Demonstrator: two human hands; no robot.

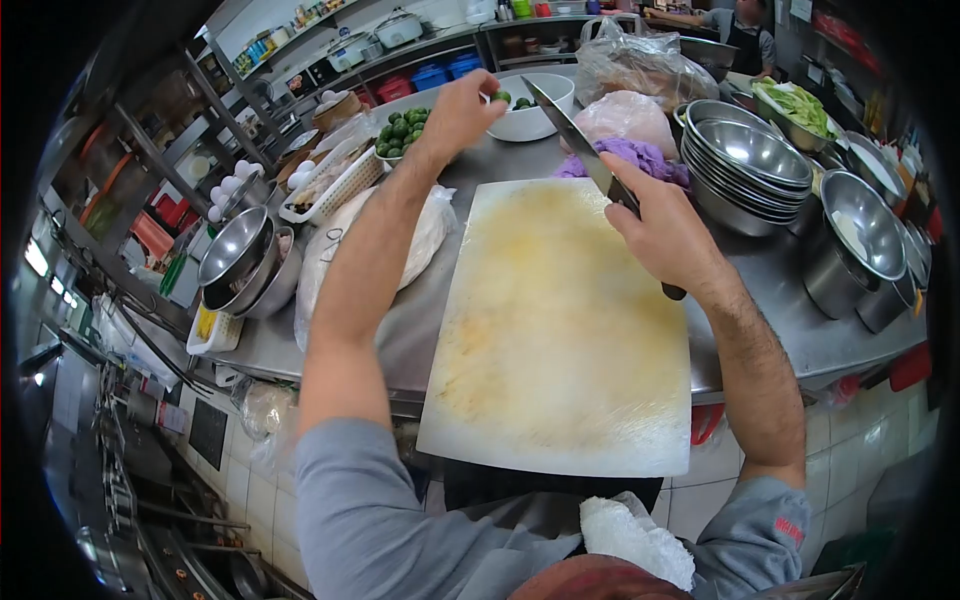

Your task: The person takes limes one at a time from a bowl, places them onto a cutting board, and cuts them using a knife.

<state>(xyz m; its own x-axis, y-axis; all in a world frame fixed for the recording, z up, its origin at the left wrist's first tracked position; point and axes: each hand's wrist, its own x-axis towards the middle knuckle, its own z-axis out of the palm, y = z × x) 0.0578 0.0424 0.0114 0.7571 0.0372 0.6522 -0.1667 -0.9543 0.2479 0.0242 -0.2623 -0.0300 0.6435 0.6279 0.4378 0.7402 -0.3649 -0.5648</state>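
Note:
My left hand [463, 112] reaches over the far side of the counter, its fingertips closed on a small green fruit [501, 97] at the rim of a white bowl [530, 122]. More green fruits [402, 132] fill a container just left of that hand. My right hand [662, 222] is wrapped round the black handle of a large knife [575, 135], whose blade points up and away to the left. Beneath the knife's handle lies a stained white cutting board [560, 340], with nothing on its surface.
Stacked metal bowls [745, 165] stand at the right, beside a purple cloth [635, 160] and a plastic-wrapped bundle [625, 120]. At the left are a white bag [425, 235], a white basket [345, 190] and more metal bowls [235, 245]. A person [745, 35] stands at the far right.

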